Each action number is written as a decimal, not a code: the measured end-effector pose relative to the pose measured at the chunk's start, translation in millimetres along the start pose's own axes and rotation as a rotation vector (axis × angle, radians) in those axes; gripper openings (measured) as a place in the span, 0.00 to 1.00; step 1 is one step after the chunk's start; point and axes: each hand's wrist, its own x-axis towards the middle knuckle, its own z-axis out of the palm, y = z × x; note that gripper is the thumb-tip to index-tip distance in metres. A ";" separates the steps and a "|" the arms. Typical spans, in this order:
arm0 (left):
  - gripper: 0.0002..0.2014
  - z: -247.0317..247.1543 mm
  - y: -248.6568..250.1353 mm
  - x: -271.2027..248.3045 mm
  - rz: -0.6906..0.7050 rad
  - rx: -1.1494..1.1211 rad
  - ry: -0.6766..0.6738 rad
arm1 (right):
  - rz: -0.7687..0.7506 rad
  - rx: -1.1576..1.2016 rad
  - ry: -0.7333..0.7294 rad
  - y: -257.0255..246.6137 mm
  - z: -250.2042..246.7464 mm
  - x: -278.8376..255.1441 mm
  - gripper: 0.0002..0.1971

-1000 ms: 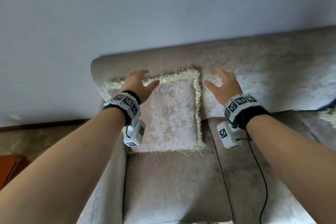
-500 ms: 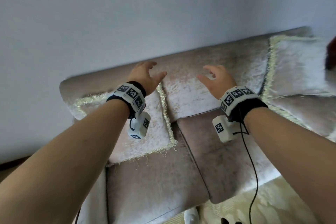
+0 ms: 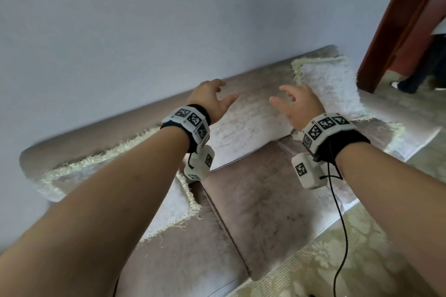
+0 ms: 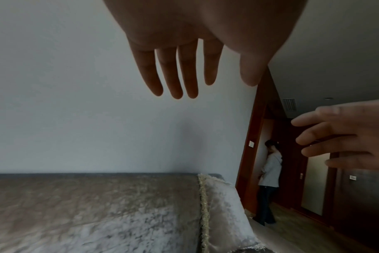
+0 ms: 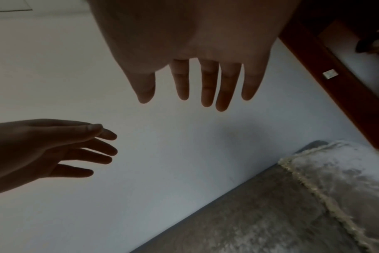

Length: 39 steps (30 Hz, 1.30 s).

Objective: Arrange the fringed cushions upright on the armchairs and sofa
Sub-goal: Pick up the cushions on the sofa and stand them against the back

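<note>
Right hand (image 3: 298, 106) hovers beside the upright cushion (image 3: 330, 87).

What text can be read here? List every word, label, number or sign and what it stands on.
No readable words or numbers.
Left wristband: black-and-white square markers, patterns only, no letters.
Right wristband: the same markers; one small mark on its edge is too small to read.
Wall plates by the door frame: blank or too small to tell.
Cushions, sofa: no label showing.

Sofa (image 3: 260, 212) taupe velvet; cushions (image 3: 330, 87) pale w/ cream fringe; wall (image 3: 169, 19) light blue-grey; door frame (image 3: 395, 26) red-brown; carpet (image 3: 337, 260) prob. cream floral.
</note>
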 end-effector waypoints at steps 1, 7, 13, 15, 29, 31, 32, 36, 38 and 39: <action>0.28 10.5 12.6 6.1 0.000 -0.009 -0.002 | 0.007 -0.005 0.001 13.5 -9.7 3.6 0.28; 0.29 82.8 101.2 49.1 0.013 -0.060 -0.026 | 0.020 -0.041 0.033 105.6 -82.0 35.4 0.28; 0.30 142.4 171.5 89.2 -0.001 -0.100 -0.011 | -0.005 -0.055 0.043 182.6 -138.1 73.2 0.29; 0.29 159.5 191.5 108.1 0.001 -0.086 -0.005 | 0.003 -0.054 0.038 204.7 -153.8 89.4 0.29; 0.28 314.2 271.4 308.8 -0.004 -0.142 -0.110 | 0.128 -0.109 0.043 376.2 -189.0 261.0 0.29; 0.29 341.8 290.7 341.0 0.017 -0.149 -0.144 | 0.164 -0.098 0.065 404.2 -203.4 287.3 0.30; 0.29 353.9 300.3 354.0 0.025 -0.152 -0.156 | 0.179 -0.092 0.074 417.5 -209.6 298.7 0.30; 0.28 396.7 341.2 399.9 0.056 -0.117 -0.192 | 0.218 -0.093 0.075 470.4 -229.2 336.7 0.30; 0.28 413.1 355.6 418.4 0.056 -0.104 -0.191 | 0.219 -0.088 0.074 495.3 -235.8 355.4 0.30; 0.28 420.9 361.7 426.2 0.053 -0.096 -0.185 | 0.219 -0.084 0.068 507.0 -238.8 365.1 0.30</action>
